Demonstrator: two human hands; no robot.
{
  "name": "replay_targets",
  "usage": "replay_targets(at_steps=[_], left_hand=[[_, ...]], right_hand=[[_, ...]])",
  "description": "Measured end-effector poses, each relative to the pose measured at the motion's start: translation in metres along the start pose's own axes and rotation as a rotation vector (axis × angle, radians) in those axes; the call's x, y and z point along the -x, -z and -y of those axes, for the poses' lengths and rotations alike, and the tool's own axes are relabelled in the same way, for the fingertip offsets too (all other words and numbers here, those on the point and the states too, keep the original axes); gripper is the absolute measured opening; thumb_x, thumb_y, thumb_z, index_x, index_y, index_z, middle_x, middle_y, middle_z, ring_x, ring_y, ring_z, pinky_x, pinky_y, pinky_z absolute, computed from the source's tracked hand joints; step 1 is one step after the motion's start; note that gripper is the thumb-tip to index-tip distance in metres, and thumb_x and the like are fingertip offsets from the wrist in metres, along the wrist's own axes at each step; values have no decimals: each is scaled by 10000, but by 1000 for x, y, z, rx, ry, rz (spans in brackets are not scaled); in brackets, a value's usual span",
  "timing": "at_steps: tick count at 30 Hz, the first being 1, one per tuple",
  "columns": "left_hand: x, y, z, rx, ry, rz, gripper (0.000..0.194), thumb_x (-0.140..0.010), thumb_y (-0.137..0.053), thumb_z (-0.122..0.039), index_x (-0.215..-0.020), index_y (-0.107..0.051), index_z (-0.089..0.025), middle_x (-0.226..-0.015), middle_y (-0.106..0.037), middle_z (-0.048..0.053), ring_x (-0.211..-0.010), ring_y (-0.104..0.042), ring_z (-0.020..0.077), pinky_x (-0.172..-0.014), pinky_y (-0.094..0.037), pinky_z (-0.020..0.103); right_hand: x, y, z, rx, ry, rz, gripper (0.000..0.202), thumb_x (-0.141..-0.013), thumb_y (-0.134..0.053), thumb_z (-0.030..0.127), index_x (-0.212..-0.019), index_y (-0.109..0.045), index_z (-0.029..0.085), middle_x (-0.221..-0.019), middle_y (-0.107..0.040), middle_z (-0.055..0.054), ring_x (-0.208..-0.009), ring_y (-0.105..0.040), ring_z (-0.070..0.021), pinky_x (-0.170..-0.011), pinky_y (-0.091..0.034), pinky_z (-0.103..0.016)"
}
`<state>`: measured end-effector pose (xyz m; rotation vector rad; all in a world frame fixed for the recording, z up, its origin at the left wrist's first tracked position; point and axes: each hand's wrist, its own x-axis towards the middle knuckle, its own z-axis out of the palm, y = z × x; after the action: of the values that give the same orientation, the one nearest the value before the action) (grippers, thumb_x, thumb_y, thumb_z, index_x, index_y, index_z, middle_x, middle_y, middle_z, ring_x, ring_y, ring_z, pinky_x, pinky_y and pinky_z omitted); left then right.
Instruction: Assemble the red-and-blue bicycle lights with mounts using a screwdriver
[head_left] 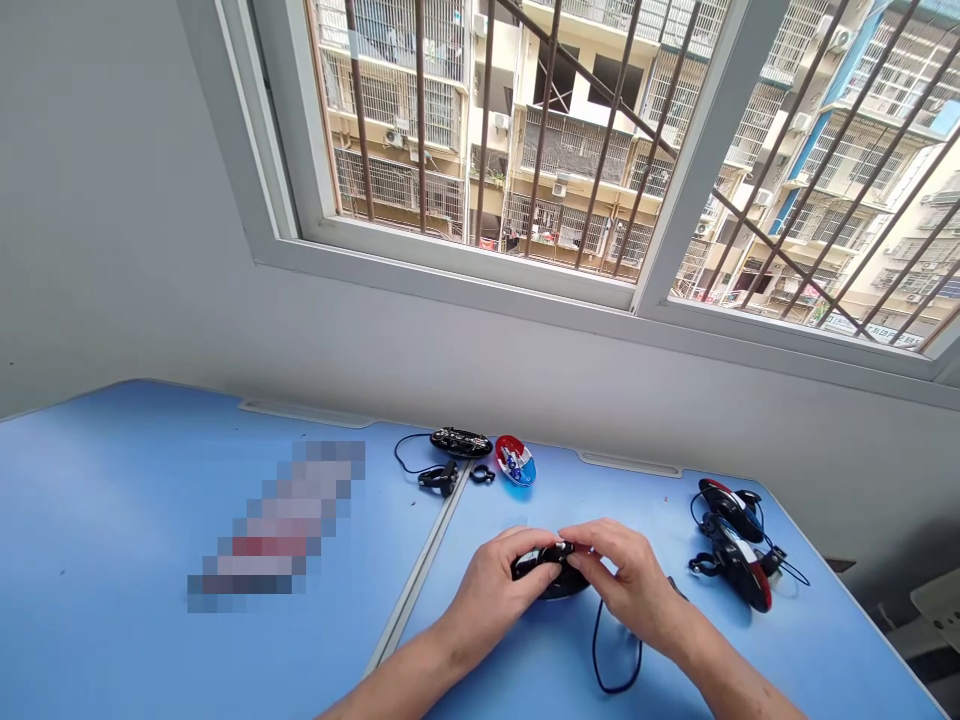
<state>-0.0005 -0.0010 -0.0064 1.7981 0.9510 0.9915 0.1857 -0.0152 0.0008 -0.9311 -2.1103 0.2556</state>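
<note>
Black and shiny, the oval thing [562, 586] was over the blue table [525, 675]. The left hand [511, 572] held it, and the right hand [624, 572] pinched a small part [563, 549], maybe a clip.

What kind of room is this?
Maybe a home workroom or a little workshop: there's a black part being held at a blue table with loose parts on it, near a barred window.
</note>
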Motion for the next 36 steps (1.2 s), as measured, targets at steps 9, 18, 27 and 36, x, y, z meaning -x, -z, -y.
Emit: replay_targets(at_steps=[9, 18, 27, 36], left_hand=[[1, 0, 1, -29, 3, -16, 166, -785, -559, -208, -834, -716, -226, -879, -703, 24, -868, -623, 198, -819, -479, 281], [0, 0, -1, -12, 5, -7, 166, -760, -572, -188, -833, -717, -224, -854, -699, 15, -849, -629, 200, -793, -488, 279], [2, 1, 1, -126, -38, -13, 263, -712, -576, -135, -911, -705, -247, -1012, -688, 35, -1012, -587, 239, -899, -469, 346], [1, -1, 6, -92, -126, -46, 235, -751, -549, -130, -894, -703, -236, -947, -715, 27, -924, -627, 209, -860, -503, 325]], right_hand=[[0, 2, 1, -33, -68, 43, 196, -891, -516, 197, -1048, -629, 231, -829, -703, -32, -737, -620, -159, -682, -505, -278], [-3, 6, 5, -64, -112, 85, 188, -900, -502, 217, -1009, -655, 226, -801, -684, -31, -737, -617, -162, -662, -496, -272], [-5, 6, 4, -91, -60, 67, 228, -902, -493, 181, -1037, -663, 248, -866, -724, -25, -757, -627, -161, -688, -499, -273], [-5, 5, 2, -88, -22, 60, 232, -924, -473, 199, -1059, -653, 256, -879, -725, -26, -769, -622, -166, -702, -495, -285]])
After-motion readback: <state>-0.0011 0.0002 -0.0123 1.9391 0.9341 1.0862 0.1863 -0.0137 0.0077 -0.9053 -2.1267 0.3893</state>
